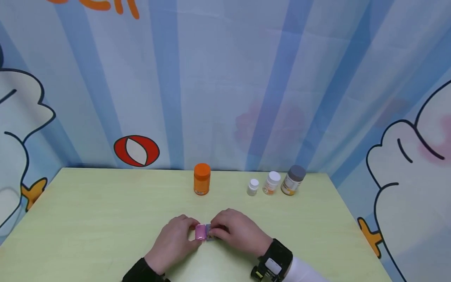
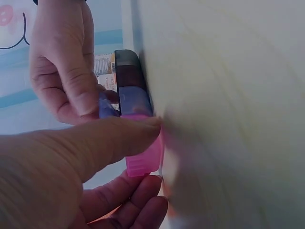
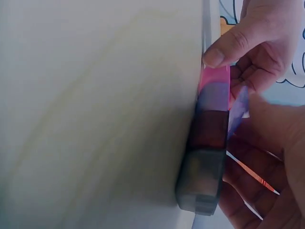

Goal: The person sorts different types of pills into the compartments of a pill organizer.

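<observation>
A small pill organizer [image 1: 201, 232] with pink, purple and darker see-through compartments rests on the table between both hands. My left hand [image 1: 176, 239] grips its pink end [image 2: 143, 162], thumb on the near side and fingers on the far side. At the purple compartment [image 3: 213, 97], a purple lid [image 3: 239, 110] stands raised. My right hand [image 1: 239, 231] has its thumb and fingertips at that lid and pinches it. The dark red compartment [image 3: 208, 129] and the grey end [image 3: 200, 179] show in the right wrist view; the right hand mostly hides them from the head camera.
Toward the back of the table [image 1: 105, 219] stands an orange bottle [image 1: 202, 180]. To its right are a small white-capped bottle [image 1: 252, 187], a larger white-capped bottle [image 1: 271, 183] and a grey-capped bottle [image 1: 293, 180]. A printed blue curtain [image 1: 218, 86] hangs behind.
</observation>
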Motion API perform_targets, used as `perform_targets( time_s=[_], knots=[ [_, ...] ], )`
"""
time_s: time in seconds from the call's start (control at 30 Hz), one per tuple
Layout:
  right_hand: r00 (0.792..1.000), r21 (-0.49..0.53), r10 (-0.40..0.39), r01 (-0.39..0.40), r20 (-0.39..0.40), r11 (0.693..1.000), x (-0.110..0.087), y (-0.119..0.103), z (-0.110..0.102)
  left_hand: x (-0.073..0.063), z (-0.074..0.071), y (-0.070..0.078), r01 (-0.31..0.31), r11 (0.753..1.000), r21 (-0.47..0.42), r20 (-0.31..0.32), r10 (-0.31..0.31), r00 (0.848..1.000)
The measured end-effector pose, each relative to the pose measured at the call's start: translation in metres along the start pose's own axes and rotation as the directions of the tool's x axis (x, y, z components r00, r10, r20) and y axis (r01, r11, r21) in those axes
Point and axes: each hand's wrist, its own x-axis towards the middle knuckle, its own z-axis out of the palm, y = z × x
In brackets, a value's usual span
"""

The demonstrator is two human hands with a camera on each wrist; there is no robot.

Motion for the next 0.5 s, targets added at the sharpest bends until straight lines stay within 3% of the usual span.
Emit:
perform_targets(
  time_s=[0.2,0.5],
  knots=[
    [0.999,-0.009,0.050,-0.050,0.013,0.999,0.0006,-0.0025,0.0033,0.0002,-0.0001,0.0004,0.016,1.000,0.001,0.008,-0.016,1.000],
    [1.000,-0.073,0.022,-0.023,-0.005,0.997,0.0009,-0.0056,0.0027,0.0019,-0.0008,-0.0011,0.028,1.000,-0.006,0.019,-0.028,0.999]
  ],
)
